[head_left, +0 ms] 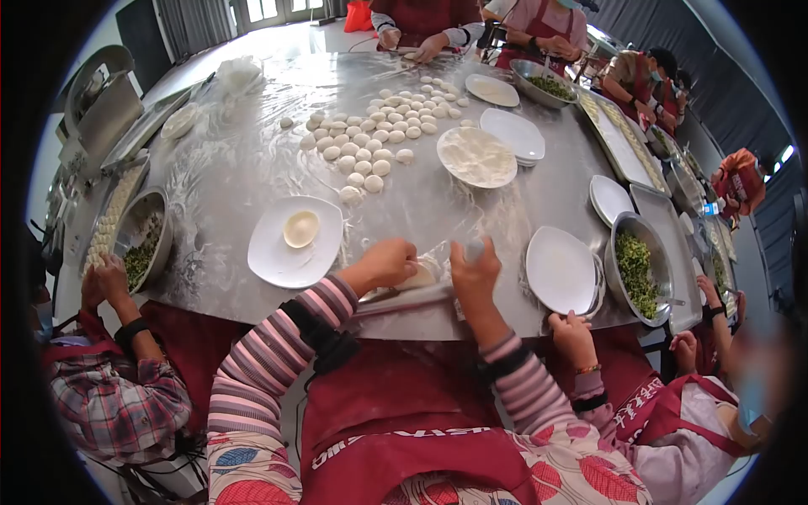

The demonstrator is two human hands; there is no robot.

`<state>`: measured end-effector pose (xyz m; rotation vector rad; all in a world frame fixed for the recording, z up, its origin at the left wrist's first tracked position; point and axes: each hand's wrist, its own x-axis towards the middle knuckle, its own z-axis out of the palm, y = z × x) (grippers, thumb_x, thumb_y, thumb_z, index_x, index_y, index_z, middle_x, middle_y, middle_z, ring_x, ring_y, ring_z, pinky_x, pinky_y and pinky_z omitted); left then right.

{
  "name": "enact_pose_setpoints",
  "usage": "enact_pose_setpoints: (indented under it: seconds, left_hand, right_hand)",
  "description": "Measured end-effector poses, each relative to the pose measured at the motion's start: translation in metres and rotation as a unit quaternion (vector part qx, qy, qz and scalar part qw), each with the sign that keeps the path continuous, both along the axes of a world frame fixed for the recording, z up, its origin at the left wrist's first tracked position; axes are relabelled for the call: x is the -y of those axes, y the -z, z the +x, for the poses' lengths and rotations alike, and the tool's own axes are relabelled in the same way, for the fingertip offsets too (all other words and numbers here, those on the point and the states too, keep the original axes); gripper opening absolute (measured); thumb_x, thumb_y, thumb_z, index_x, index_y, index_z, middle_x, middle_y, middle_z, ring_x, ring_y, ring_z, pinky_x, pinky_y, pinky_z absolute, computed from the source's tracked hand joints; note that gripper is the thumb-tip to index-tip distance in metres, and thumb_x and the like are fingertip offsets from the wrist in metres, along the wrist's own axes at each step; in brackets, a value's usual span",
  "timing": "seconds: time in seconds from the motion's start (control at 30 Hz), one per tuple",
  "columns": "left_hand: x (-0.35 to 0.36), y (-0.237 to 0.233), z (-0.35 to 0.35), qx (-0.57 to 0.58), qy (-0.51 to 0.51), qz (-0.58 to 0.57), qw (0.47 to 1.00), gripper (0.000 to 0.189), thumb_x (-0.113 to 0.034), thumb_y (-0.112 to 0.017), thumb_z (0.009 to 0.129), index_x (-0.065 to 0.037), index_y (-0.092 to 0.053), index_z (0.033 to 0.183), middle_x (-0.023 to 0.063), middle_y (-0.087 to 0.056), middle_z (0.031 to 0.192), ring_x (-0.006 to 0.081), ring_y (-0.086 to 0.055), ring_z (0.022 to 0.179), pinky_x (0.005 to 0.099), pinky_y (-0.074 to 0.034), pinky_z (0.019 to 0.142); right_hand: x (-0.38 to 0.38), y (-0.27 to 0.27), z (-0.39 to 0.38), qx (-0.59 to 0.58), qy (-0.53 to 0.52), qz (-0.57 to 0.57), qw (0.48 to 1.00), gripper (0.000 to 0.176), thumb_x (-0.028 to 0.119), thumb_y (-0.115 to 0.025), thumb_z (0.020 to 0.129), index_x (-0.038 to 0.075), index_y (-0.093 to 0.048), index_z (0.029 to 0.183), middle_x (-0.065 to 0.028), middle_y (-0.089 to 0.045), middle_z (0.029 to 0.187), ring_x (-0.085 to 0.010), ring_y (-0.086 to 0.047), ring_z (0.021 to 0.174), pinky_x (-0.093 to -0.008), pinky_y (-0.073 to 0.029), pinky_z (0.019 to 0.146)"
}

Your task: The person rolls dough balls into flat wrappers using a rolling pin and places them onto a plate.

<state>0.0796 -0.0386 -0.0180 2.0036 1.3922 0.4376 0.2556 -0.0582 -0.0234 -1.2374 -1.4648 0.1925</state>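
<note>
Near the table's front edge, my left hand point(387, 264) is closed, with its fingers at the edge of a pale dough wrapper point(423, 273). Just to the right, my right hand point(476, 273) is curled and slightly blurred. A greyish shape shows between its fingers, but I cannot make out what it is. To the left of my hands, a white square plate point(273, 257) carries one round flat dough wrapper point(300, 228). Farther back lie many small dough pieces point(379, 139), flattened and floury.
A white plate of flour point(476, 157) stands ahead, near stacked plates point(513, 135). At right are a bare white plate point(560, 271) and a bowl of green filling point(635, 269). Another filling bowl point(145, 240) stands left. Co-workers stand around the table; one co-worker's hand point(574, 338) is near my right arm.
</note>
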Motion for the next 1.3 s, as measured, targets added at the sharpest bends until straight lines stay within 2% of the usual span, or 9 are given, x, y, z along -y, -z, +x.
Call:
enact_pose_setpoints:
  seconds: [0.1, 0.17, 0.3, 0.5, 0.57, 0.8, 1.03, 1.1, 1.3]
  left_hand:
    - [-0.003, 0.005, -0.008, 0.021, -0.010, -0.018, 1.000, 0.019, -0.017, -0.059, 0.074, 0.001, -0.062, 0.082, 0.0190, -0.062, 0.075, 0.0311, -0.060, 0.069, 0.0379, -0.046, 0.064]
    - [-0.003, 0.004, -0.013, 0.127, -0.049, -0.186, 0.973, 0.020, -0.017, -0.059, 0.075, 0.001, -0.061, 0.082, 0.0188, -0.062, 0.074, 0.0285, -0.060, 0.066, 0.0369, -0.046, 0.064]
    - [0.016, -0.012, -0.010, 0.102, -0.039, -0.163, 0.981, 0.021, -0.017, -0.059, 0.076, 0.003, -0.061, 0.083, 0.0179, -0.061, 0.071, 0.0253, -0.059, 0.063, 0.0364, -0.046, 0.063]
    - [0.005, 0.001, -0.002, -0.004, -0.022, -0.027, 0.999, 0.022, -0.018, -0.058, 0.076, 0.003, -0.063, 0.080, 0.0160, -0.060, 0.066, 0.0227, -0.058, 0.061, 0.0360, -0.045, 0.060]
    - [-0.002, -0.010, -0.005, -0.031, -0.021, -0.082, 0.996, 0.020, -0.019, -0.058, 0.074, -0.002, -0.065, 0.080, 0.0218, -0.062, 0.076, 0.0348, -0.060, 0.071, 0.0402, -0.046, 0.067]
    - [0.004, -0.006, -0.013, -0.012, -0.027, -0.061, 0.998, 0.020, -0.020, -0.057, 0.075, -0.002, -0.064, 0.078, 0.0206, -0.061, 0.073, 0.0346, -0.061, 0.075, 0.0402, -0.047, 0.069]
    - [0.003, -0.008, -0.010, -0.064, -0.050, -0.062, 0.995, 0.026, -0.024, -0.054, 0.078, 0.000, -0.064, 0.083, 0.0231, -0.062, 0.078, 0.0368, -0.060, 0.077, 0.0412, -0.046, 0.071]
    - [0.002, -0.003, -0.016, -0.016, -0.030, -0.066, 0.997, 0.028, -0.022, -0.053, 0.081, 0.005, -0.061, 0.083, 0.0204, -0.060, 0.069, 0.0292, -0.060, 0.067, 0.0376, -0.045, 0.063]
    - [0.011, -0.015, -0.007, -0.049, -0.029, -0.087, 0.995, 0.030, -0.024, -0.059, 0.078, 0.004, -0.061, 0.087, 0.0209, -0.061, 0.075, 0.0293, -0.061, 0.070, 0.0374, -0.046, 0.065]
  right_hand:
    - [0.053, -0.003, 0.016, 0.005, 0.023, -0.044, 0.999, 0.024, 0.007, -0.069, 0.070, -0.001, -0.050, 0.082, -0.0182, -0.055, 0.060, -0.0362, -0.056, 0.052, -0.0398, -0.044, 0.048]
    - [0.070, -0.008, 0.018, -0.039, -0.017, -0.049, 0.998, 0.024, 0.007, -0.069, 0.070, -0.001, -0.050, 0.082, -0.0174, -0.055, 0.059, -0.0352, -0.055, 0.050, -0.0391, -0.043, 0.047]
    - [0.049, -0.005, 0.012, -0.035, 0.007, -0.068, 0.997, 0.024, 0.008, -0.069, 0.070, 0.000, -0.050, 0.082, -0.0167, -0.055, 0.059, -0.0346, -0.056, 0.050, -0.0387, -0.044, 0.047]
    - [-0.045, 0.004, -0.019, 0.044, -0.003, 0.090, 0.995, 0.026, 0.008, -0.070, 0.071, -0.001, -0.050, 0.085, -0.0167, -0.053, 0.056, -0.0298, -0.056, 0.049, -0.0366, -0.041, 0.046]
    - [-0.030, 0.000, -0.014, 0.023, 0.008, 0.038, 0.999, 0.025, 0.009, -0.069, 0.071, 0.000, -0.051, 0.085, -0.0180, -0.055, 0.061, -0.0337, -0.057, 0.054, -0.0392, -0.043, 0.048]
    - [0.037, -0.001, 0.011, -0.059, -0.013, -0.044, 0.997, 0.024, 0.008, -0.069, 0.070, 0.001, -0.051, 0.084, -0.0180, -0.057, 0.064, -0.0373, -0.057, 0.058, -0.0409, -0.045, 0.050]
    - [-0.041, 0.003, -0.018, 0.005, -0.020, 0.024, 1.000, 0.026, 0.010, -0.069, 0.071, 0.001, -0.051, 0.087, -0.0185, -0.057, 0.064, -0.0380, -0.057, 0.057, -0.0414, -0.045, 0.050]
    - [-0.022, 0.006, -0.010, 0.013, 0.024, 0.010, 1.000, 0.027, 0.010, -0.070, 0.070, 0.001, -0.051, 0.086, -0.0182, -0.057, 0.063, -0.0375, -0.058, 0.057, -0.0419, -0.045, 0.050]
    - [0.065, -0.005, 0.017, -0.055, -0.007, -0.029, 0.998, 0.024, 0.008, -0.071, 0.071, 0.003, -0.048, 0.075, -0.0106, -0.051, 0.055, -0.0236, -0.053, 0.045, -0.0328, -0.043, 0.045]
